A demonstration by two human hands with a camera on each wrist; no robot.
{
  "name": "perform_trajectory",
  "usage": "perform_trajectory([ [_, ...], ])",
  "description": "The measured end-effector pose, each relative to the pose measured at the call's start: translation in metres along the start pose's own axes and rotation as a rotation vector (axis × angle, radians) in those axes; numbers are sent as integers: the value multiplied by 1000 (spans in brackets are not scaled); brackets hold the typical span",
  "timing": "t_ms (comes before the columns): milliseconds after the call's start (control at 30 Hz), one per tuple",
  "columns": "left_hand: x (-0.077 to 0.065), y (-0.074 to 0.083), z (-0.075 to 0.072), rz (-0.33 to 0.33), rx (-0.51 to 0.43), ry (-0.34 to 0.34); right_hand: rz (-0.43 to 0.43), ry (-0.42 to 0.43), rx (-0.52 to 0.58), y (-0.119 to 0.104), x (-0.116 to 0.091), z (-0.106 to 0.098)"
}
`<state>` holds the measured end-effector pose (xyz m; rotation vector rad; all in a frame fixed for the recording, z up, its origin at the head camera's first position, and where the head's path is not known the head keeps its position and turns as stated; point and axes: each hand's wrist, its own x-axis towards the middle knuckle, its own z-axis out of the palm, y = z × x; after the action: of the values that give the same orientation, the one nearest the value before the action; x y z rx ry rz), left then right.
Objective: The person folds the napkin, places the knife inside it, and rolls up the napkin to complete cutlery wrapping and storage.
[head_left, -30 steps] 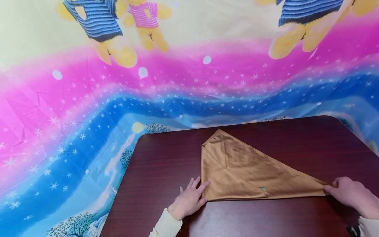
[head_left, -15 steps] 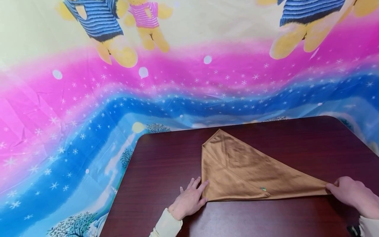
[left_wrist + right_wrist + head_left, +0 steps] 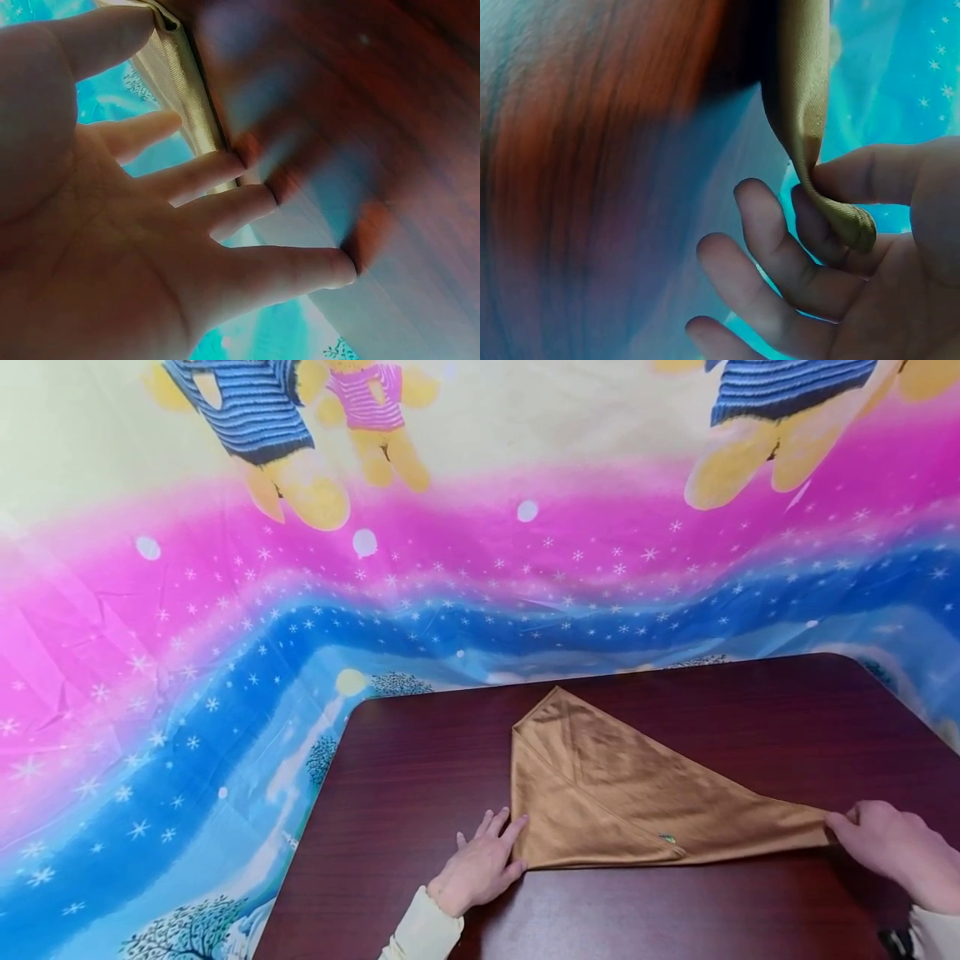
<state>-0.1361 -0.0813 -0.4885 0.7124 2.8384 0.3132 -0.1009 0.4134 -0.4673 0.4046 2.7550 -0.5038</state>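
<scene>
A folded brown cloth (image 3: 600,785) with a small green mark near its front edge lies on the dark table. Its peak points to the far side and its long tapered end runs right. With fingers spread, my left hand (image 3: 480,860) rests at the cloth's near left corner; thumb and index finger touch its edge in the left wrist view. My right hand (image 3: 888,843) pinches the tapered tip between thumb and index finger. In the right wrist view that cloth end (image 3: 810,112) hangs slightly raised off the table, the other fingers loosely bent below it.
The reddish-brown table (image 3: 405,760) has rounded far corners. Behind it hangs a colourful sheet (image 3: 450,552) with bears, snowflakes and trees, close to the table's far edge.
My right hand has lifted the cloth's right tip a little, so the near edge now curves upward there. The left hand stays in place.
</scene>
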Motion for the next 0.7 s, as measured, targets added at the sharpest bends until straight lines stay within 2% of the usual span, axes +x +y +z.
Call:
perform_trajectory([
  [200, 0, -1, 0, 1, 3, 7, 20, 66, 36, -11, -4, -6],
  [700, -1, -1, -1, -3, -3, -8, -38, 312, 69, -39, -14, -20],
])
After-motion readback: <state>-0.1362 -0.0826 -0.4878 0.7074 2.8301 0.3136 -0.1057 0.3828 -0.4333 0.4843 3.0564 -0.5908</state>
